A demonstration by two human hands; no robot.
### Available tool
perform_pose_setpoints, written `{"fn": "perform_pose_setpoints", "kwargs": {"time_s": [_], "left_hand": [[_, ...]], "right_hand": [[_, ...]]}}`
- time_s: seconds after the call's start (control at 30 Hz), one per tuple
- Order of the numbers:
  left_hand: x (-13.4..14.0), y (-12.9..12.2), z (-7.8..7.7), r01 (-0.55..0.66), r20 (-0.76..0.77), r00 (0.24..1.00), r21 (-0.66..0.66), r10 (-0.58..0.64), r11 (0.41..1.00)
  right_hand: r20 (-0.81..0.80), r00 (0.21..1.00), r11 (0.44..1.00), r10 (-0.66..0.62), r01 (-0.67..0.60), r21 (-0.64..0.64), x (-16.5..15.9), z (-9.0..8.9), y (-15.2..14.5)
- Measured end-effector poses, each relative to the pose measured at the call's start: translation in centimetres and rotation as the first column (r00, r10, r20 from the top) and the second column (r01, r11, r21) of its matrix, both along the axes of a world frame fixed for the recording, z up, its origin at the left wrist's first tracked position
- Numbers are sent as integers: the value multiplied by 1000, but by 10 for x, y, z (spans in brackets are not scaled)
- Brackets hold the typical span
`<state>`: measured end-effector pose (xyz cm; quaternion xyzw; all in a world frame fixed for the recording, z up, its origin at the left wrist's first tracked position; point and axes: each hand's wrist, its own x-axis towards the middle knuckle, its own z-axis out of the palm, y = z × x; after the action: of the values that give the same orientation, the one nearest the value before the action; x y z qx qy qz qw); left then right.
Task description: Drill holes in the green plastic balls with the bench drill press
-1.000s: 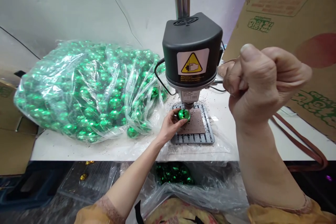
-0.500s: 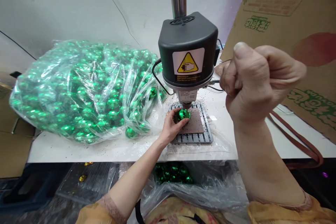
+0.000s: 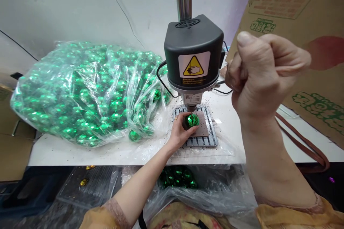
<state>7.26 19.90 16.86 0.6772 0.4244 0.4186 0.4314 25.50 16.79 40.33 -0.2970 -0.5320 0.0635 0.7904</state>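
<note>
My left hand (image 3: 180, 131) grips a shiny green faceted ball (image 3: 192, 120) between thumb and fingers. It holds the ball on a brown board (image 3: 204, 128) lying on the grey slotted base (image 3: 213, 139) of a bench drill press (image 3: 193, 50). The chuck (image 3: 191, 108) sits right above the ball, and a thin bit appears to reach the ball's top. Raised at the right, my right hand (image 3: 258, 75) is closed in a fist around the end of the drill press lever (image 3: 220, 82); its fingers hide most of the lever.
A big clear bag (image 3: 80, 93) of green balls fills the table's left. A cardboard box (image 3: 290, 18) stands at the right, near a brown strap (image 3: 303, 143). Below the table edge, an open plastic bag holds more green balls (image 3: 177, 177). Dark shavings surround the base.
My left hand has shifted the ball slightly right, under the chuck. The drill head sits a little lower and to the right. My right hand has risen slightly, still around the lever.
</note>
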Motion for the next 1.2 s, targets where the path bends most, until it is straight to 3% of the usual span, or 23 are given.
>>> {"fn": "perform_pose_setpoints", "kwargs": {"time_s": [0.2, 0.53, 1.2], "left_hand": [[1, -1, -5, -15, 16, 1000, 9, 15, 1000], [0, -1, -6, -6, 0, 1000, 45, 6, 999], [1, -3, -1, -6, -24, 1000, 34, 7, 999]], "right_hand": [[20, 995, 990, -99, 97, 107, -8, -30, -13], [35, 988, 976, -151, 143, 163, -3, -58, -14], [160, 981, 952, -113, 61, 300, 2, -72, -13]]}}
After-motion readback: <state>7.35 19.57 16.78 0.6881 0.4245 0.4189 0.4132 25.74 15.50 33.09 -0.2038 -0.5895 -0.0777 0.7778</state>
